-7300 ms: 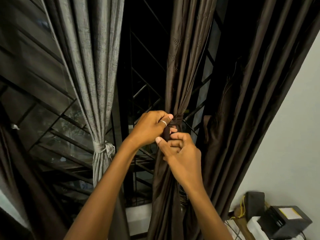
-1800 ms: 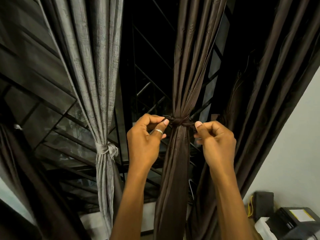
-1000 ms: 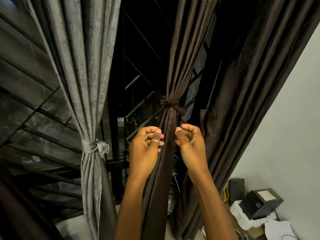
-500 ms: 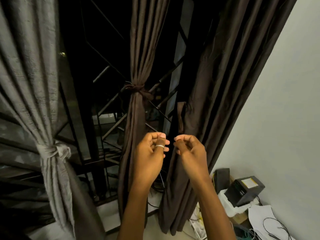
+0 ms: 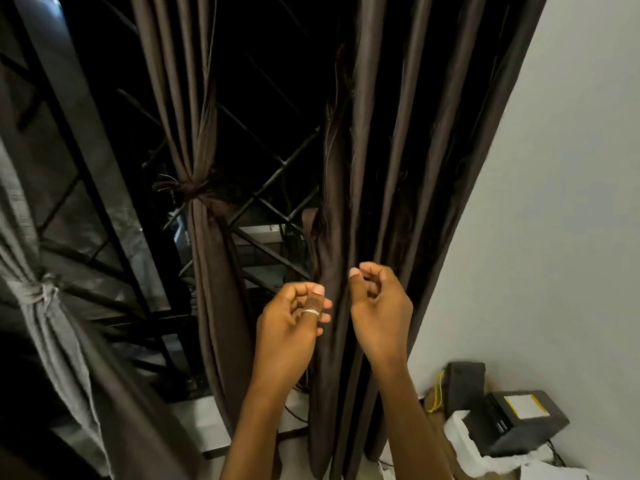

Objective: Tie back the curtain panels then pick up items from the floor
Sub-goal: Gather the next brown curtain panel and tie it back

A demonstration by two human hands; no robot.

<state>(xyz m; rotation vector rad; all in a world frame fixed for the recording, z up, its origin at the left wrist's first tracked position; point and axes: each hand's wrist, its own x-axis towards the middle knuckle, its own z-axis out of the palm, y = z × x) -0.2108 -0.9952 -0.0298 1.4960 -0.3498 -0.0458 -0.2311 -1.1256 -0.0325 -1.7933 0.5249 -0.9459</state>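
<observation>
One loose curtain panel [image 5: 334,237] between curled, empty fingers [image 5: 377,271] of left hand [image 5: 287,327], right hand [image 5: 381,306].

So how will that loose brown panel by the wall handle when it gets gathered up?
Probably floppy: the loose panel hangs in long soft folds. It likely bunches down small, since the matching tied panel beside it cinches to a narrow knot. Its sheen hints at smooth cloth that may slide through a slack grip.
</observation>
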